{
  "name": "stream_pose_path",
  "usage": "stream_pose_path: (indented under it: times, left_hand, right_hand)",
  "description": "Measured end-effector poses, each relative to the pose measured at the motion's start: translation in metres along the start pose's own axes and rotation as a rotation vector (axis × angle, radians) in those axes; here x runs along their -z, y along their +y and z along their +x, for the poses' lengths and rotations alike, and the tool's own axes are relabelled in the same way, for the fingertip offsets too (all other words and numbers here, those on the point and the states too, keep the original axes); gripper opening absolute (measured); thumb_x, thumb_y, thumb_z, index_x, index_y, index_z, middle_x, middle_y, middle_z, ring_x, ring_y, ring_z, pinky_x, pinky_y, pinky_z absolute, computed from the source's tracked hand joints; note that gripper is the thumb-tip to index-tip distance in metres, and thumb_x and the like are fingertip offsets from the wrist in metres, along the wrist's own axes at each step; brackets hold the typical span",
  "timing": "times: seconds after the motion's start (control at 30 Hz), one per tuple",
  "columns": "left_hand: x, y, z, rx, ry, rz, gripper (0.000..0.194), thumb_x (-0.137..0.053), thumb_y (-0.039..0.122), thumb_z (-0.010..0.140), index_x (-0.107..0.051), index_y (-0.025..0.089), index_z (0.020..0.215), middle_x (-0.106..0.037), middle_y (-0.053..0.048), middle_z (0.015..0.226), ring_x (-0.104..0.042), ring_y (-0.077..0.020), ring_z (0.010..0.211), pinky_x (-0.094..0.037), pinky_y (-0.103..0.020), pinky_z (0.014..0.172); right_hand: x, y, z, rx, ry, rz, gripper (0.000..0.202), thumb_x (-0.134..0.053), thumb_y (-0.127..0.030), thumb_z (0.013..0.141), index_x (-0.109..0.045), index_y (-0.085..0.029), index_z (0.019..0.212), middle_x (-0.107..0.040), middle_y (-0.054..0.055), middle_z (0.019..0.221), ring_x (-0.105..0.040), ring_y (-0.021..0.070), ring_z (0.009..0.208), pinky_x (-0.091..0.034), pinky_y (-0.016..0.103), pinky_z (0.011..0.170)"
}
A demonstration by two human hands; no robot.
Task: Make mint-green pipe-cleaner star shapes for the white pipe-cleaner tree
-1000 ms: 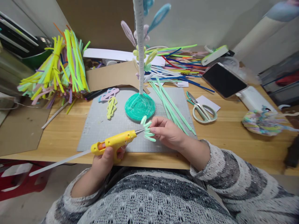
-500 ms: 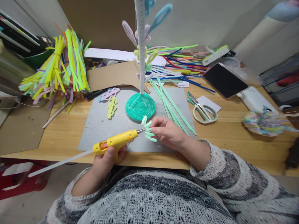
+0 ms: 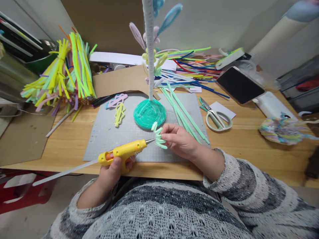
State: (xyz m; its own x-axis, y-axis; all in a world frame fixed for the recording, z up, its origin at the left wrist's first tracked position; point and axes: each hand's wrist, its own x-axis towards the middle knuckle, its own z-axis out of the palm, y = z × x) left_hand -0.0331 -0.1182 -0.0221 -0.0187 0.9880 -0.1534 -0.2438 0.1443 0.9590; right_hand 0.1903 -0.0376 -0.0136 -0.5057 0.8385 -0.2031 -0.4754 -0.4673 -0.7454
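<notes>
Left hand (image 3: 111, 172) wraps a yellow plastic glue gun (image 3: 129, 148), its long axis slanting rightward, metal nozzle (image 3: 150, 141) at a fuzzy mint-green looped piece (image 3: 158, 136), contact unclear; the right hand (image 3: 178, 141) pinches its right edge; beyond both hands, a white wrapped stem (image 3: 150, 66) rises from a coiled green disc (image 3: 149, 116).

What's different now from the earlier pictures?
Just tiny things! The pale green loopy piece in the right hand moved slightly up in the picture, and the back end of the glue stick rose slightly too. Nothing was grabbed or let go: the left hand still holds the yellow glue gun. The round green base and scissors stayed put.
</notes>
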Motion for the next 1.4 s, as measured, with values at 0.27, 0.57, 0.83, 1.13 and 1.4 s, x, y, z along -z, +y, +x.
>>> stream_pose_path:
  times: [0.27, 0.57, 0.83, 1.13, 1.4]
  left_hand:
    - [-0.006, 0.006, 0.001, 0.013, -0.018, -0.005, 0.054, -0.069, 0.067, 0.067, -0.065, 0.013, 0.064, -0.055, -0.002, 0.060, -0.048, -0.0092, 0.051, -0.042, -0.023, 0.050]
    - [-0.007, 0.006, -0.002, 0.015, 0.023, -0.017, 0.050, -0.071, 0.065, 0.067, -0.067, 0.015, 0.068, -0.056, -0.003, 0.060, -0.048, -0.0105, 0.052, -0.042, -0.023, 0.050]
    - [-0.001, 0.003, -0.001, -0.009, -0.019, 0.027, 0.054, -0.066, 0.068, 0.070, -0.066, 0.014, 0.067, -0.056, -0.004, 0.063, -0.049, -0.0112, 0.055, -0.041, -0.024, 0.050]
    - [-0.001, 0.003, 0.001, -0.001, -0.071, 0.033, 0.052, -0.066, 0.066, 0.072, -0.067, 0.015, 0.069, -0.055, -0.006, 0.065, -0.048, -0.0113, 0.055, -0.043, -0.025, 0.052]
    - [0.005, -0.004, 0.000, -0.052, -0.068, -0.038, 0.056, -0.061, 0.069, 0.074, -0.063, 0.014, 0.072, -0.061, -0.006, 0.072, -0.046, -0.0103, 0.053, -0.037, -0.026, 0.048]
  right_hand:
    - [0.001, 0.000, -0.001, 0.009, -0.010, 0.010, 0.018, -0.083, -0.023, 0.064, -0.066, -0.018, 0.069, -0.063, -0.005, 0.062, -0.054, 0.0048, 0.051, -0.042, 0.015, 0.049]
    - [0.000, 0.000, -0.001, 0.015, -0.020, 0.019, 0.017, -0.082, -0.023, 0.064, -0.067, -0.018, 0.069, -0.063, -0.005, 0.062, -0.056, 0.0048, 0.052, -0.043, 0.015, 0.049]
    - [0.001, -0.001, 0.000, 0.007, -0.026, 0.019, 0.017, -0.082, -0.022, 0.064, -0.066, -0.018, 0.069, -0.063, -0.005, 0.060, -0.054, 0.0050, 0.051, -0.042, 0.015, 0.048]
    - [0.001, -0.001, -0.001, 0.009, -0.025, 0.011, 0.019, -0.082, -0.024, 0.065, -0.065, -0.018, 0.071, -0.062, -0.006, 0.062, -0.053, 0.0047, 0.051, -0.041, 0.016, 0.048]
    - [0.001, 0.000, 0.000, -0.014, 0.002, -0.064, 0.022, -0.084, -0.027, 0.062, -0.064, -0.017, 0.068, -0.062, -0.004, 0.063, -0.053, 0.0056, 0.054, -0.041, 0.017, 0.050]
